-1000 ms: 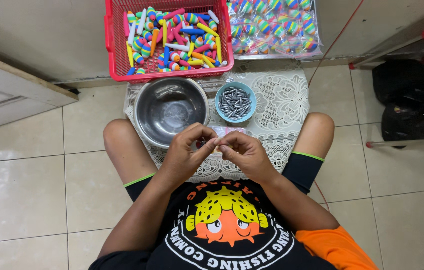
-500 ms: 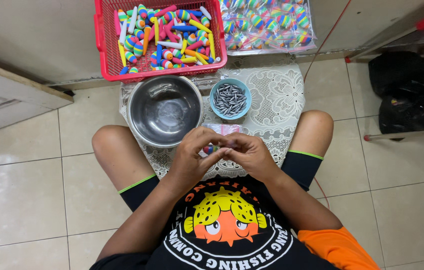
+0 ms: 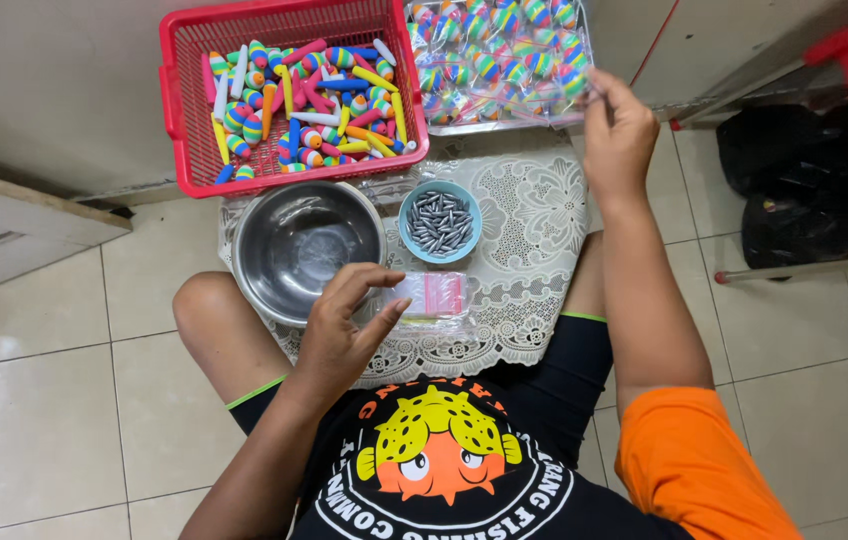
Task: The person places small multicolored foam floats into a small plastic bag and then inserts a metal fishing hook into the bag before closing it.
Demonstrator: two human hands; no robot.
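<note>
The person sits on the tiled floor with a white lace mat spread between the knees. The right hand is stretched out to the far side of the mat, where a heap of clear packets of striped fishing floats lies on a tray. Its fingers are pinched together at the near right edge of that heap, touching a packet there; whether they actually grip one cannot be told, since the packets overlap and the fingertips hide the contact.

The left hand hovers low over the mat's near part with its fingers loosely spread and curled, holding nothing. Just beside its fingertips, to the right, lies a small stack of empty clear zip bags with a red strip, flat on the mat; the longest fingertip comes up to the stack's left edge or overlaps it. The hand's thumb side overlaps the near rim of an empty steel bowl.

Beyond the bags, between bowl and lace edge, stands a small blue bowl of grey lead sinkers. Farther off, a red plastic basket holds loose floats and coloured sticks, just to the left of the packet heap and well apart from both hands.
</note>
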